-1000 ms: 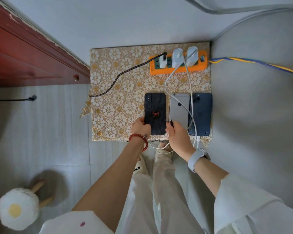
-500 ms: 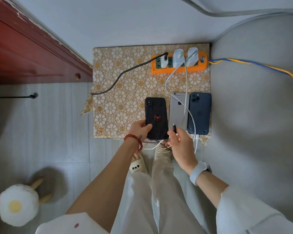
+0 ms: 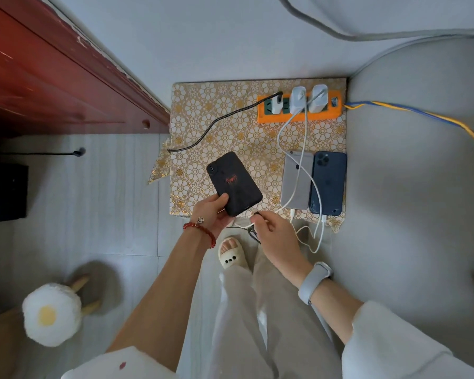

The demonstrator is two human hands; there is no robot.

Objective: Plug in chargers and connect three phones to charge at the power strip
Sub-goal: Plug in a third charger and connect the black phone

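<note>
My left hand [image 3: 212, 212] grips the lower end of a black phone [image 3: 233, 183] with a red emblem, lifted and tilted above the patterned mat [image 3: 203, 110]. My right hand [image 3: 271, 231] pinches the plug end of a black cable [image 3: 211, 127] just below the phone's bottom edge. The cable runs from a white charger in the orange power strip [image 3: 298, 116]. Two more white chargers [image 3: 297, 98] sit in the strip, their white cables leading to a silver phone [image 3: 297, 181] and a dark blue phone [image 3: 329, 183] lying face down on the mat.
A red wooden cabinet [image 3: 52, 77] stands at the left. Grey upholstery [image 3: 408, 187] borders the mat on the right, with a blue and yellow cord [image 3: 422, 116] across it. A fried-egg plush stool [image 3: 49, 313] stands at the lower left. My slippered foot [image 3: 231, 253] is below the mat.
My left hand has lifted the black phone off the mat and swung it leftward and tilted. My right hand moved down to the phone's bottom edge with the cable plug.
</note>
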